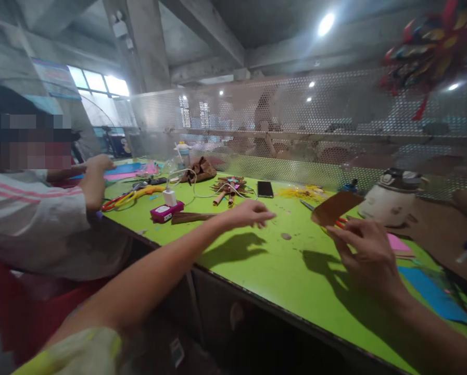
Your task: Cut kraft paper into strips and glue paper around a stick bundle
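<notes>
My right hand (364, 250) pinches a curved piece of brown paper (335, 209) above the green table. Over the table's middle, my left hand (251, 212) reaches out with fingers apart and nothing in it, slightly blurred. Beyond it lies a craft piece of rolled brown paper tubes (230, 190) with bits of pink and green on it. A strip of brown folded paper (192, 217) rests behind my left forearm. Red-handled scissors (340, 223) are partly hidden behind the brown paper and my right hand. A small flat round object (286, 236) lies between my hands.
A black phone (265, 189), a magenta box (166, 211) with a white charger (169, 197), and yellow-handled pliers (139, 195) lie on the table (233, 260). A large jug (389, 200) and blue paper (434, 294) are right. Another person sits left. A perforated screen (295, 120) stands behind.
</notes>
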`<act>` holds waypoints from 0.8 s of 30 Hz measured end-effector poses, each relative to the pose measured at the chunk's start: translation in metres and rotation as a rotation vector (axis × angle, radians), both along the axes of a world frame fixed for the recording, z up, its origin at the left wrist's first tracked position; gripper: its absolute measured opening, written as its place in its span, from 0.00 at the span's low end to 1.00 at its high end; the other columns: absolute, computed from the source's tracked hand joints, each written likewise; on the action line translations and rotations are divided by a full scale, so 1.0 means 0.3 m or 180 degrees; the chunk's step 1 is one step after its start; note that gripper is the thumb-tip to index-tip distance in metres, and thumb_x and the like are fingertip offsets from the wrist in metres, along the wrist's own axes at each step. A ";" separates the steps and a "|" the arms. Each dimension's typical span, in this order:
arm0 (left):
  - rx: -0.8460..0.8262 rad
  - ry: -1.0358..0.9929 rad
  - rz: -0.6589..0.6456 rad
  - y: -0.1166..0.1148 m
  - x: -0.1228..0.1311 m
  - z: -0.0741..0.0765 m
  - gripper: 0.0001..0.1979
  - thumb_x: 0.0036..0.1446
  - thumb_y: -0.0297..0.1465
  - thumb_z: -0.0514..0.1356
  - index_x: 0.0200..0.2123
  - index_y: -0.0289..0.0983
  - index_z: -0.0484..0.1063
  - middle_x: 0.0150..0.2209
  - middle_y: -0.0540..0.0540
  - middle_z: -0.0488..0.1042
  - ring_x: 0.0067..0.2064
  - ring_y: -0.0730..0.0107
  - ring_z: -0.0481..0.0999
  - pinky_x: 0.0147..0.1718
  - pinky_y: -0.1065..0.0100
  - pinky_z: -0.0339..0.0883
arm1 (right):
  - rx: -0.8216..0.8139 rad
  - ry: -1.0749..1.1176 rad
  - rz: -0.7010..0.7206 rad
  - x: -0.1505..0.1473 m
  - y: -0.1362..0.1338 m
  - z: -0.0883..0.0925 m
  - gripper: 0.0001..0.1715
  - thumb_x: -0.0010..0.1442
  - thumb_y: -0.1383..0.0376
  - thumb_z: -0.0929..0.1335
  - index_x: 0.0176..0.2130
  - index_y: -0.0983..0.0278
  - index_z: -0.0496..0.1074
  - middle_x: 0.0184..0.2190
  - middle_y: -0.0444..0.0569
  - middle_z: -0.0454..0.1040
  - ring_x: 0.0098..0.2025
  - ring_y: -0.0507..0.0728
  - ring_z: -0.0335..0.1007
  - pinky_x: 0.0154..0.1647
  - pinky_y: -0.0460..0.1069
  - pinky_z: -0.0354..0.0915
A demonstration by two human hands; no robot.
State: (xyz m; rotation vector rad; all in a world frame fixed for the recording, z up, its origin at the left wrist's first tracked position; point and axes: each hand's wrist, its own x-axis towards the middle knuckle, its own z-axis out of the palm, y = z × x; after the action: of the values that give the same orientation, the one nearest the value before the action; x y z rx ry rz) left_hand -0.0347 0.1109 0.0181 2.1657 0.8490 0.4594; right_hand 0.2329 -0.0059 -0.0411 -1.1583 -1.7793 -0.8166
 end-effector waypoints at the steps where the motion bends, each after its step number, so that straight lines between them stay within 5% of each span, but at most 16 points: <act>1: 0.0578 0.0409 0.0294 0.038 -0.073 0.017 0.16 0.57 0.42 0.56 0.33 0.34 0.74 0.30 0.44 0.75 0.30 0.71 0.70 0.30 0.70 0.58 | -0.0008 0.0147 0.0002 0.008 0.003 -0.001 0.07 0.60 0.67 0.66 0.34 0.63 0.75 0.31 0.53 0.67 0.36 0.60 0.61 0.34 0.54 0.61; 3: 0.1615 0.1398 0.0764 0.106 -0.219 0.045 0.12 0.55 0.38 0.57 0.32 0.35 0.75 0.32 0.44 0.75 0.33 0.68 0.69 0.32 0.69 0.56 | -0.0111 0.0374 0.0058 0.011 0.012 -0.009 0.07 0.61 0.65 0.66 0.34 0.64 0.75 0.31 0.52 0.67 0.36 0.60 0.62 0.33 0.54 0.62; 7: 0.1752 0.1986 0.0750 0.172 -0.407 0.044 0.13 0.48 0.33 0.62 0.38 0.36 0.75 0.38 0.42 0.74 0.38 0.63 0.68 0.36 0.70 0.56 | -0.0434 0.0544 0.0349 -0.021 0.023 -0.035 0.07 0.61 0.64 0.66 0.33 0.63 0.74 0.32 0.52 0.69 0.36 0.59 0.65 0.34 0.54 0.63; 11: 0.1784 0.2166 0.0468 0.160 -0.436 -0.002 0.06 0.52 0.29 0.59 0.32 0.34 0.74 0.34 0.45 0.73 0.36 0.67 0.66 0.37 0.71 0.56 | -0.0617 0.0577 0.0475 -0.043 0.019 -0.049 0.07 0.60 0.67 0.65 0.34 0.63 0.74 0.34 0.53 0.70 0.37 0.59 0.66 0.34 0.54 0.65; 14: 0.1929 0.2147 0.0415 0.152 -0.415 0.023 0.08 0.56 0.27 0.54 0.33 0.33 0.73 0.33 0.46 0.71 0.34 0.70 0.64 0.37 0.71 0.56 | -0.0600 0.0756 0.0425 -0.044 0.015 -0.046 0.08 0.60 0.67 0.65 0.34 0.63 0.75 0.34 0.53 0.70 0.37 0.60 0.67 0.35 0.54 0.66; 19: 0.2144 0.2179 0.0202 0.161 -0.305 0.217 0.10 0.58 0.30 0.54 0.35 0.33 0.75 0.31 0.45 0.70 0.30 0.71 0.63 0.32 0.68 0.54 | -0.0667 0.0982 0.0452 -0.052 0.015 -0.031 0.08 0.60 0.67 0.65 0.35 0.64 0.75 0.32 0.53 0.70 0.34 0.59 0.67 0.32 0.54 0.65; 24: 0.2638 0.2096 -0.0266 0.094 -0.068 0.439 0.12 0.59 0.34 0.56 0.40 0.38 0.77 0.38 0.42 0.72 0.34 0.68 0.65 0.34 0.66 0.54 | -0.0361 0.0738 0.0929 -0.093 -0.015 -0.004 0.09 0.61 0.71 0.64 0.39 0.64 0.74 0.32 0.52 0.70 0.36 0.58 0.65 0.34 0.53 0.65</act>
State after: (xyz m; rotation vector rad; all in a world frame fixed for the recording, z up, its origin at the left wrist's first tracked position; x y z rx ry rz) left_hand -0.0552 0.1390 0.1499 3.2009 1.0110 0.0176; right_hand 0.2049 -0.0105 -0.0422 -0.9892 -1.7622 -0.3977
